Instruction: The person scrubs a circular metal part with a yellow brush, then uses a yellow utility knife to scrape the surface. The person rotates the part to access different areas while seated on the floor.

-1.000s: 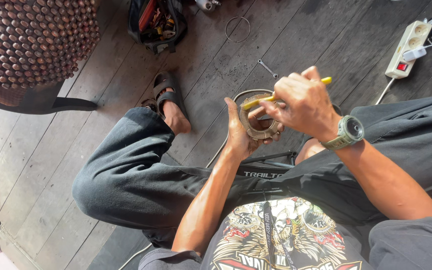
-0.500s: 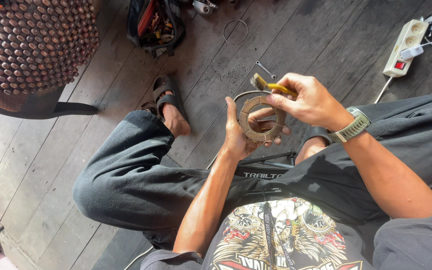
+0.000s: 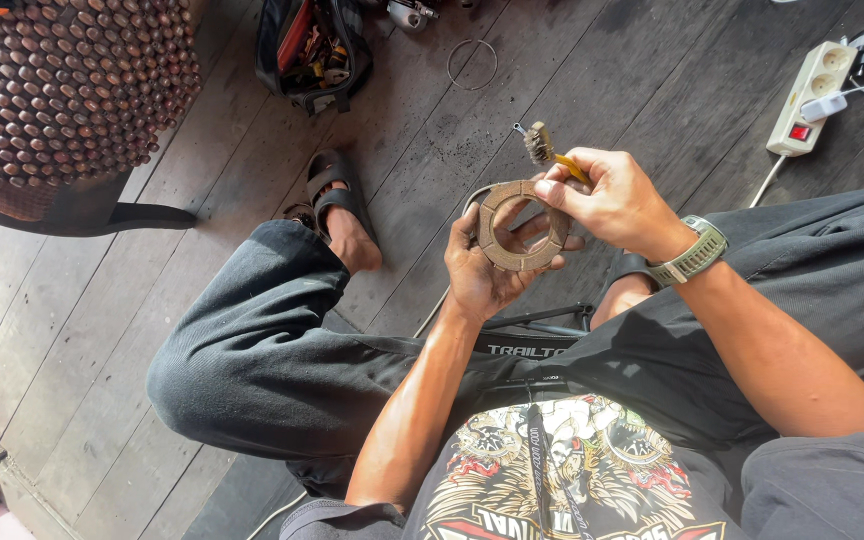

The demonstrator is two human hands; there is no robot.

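Note:
My left hand (image 3: 487,270) grips a brown, worn ring-shaped friction disc (image 3: 522,225) from below, palm up, in front of my lap. My right hand (image 3: 612,200) touches the disc's upper right edge with its fingertips and holds a small brush with a yellow handle (image 3: 550,152), its bristle head pointing up and left, just above the disc. A green watch (image 3: 694,254) is on my right wrist. I sit with dark trousers, one sandalled foot (image 3: 337,215) on the plank floor.
An open tool bag (image 3: 312,50) lies at the top. A thin metal ring (image 3: 473,64) lies on the planks near it. A white power strip (image 3: 810,95) with cables is at the top right. A beaded seat (image 3: 72,90) stands at the top left.
My right hand has swung the brush from lying across the disc to pointing up above it, and has shifted to the disc's right edge. The disc now faces the camera more fully.

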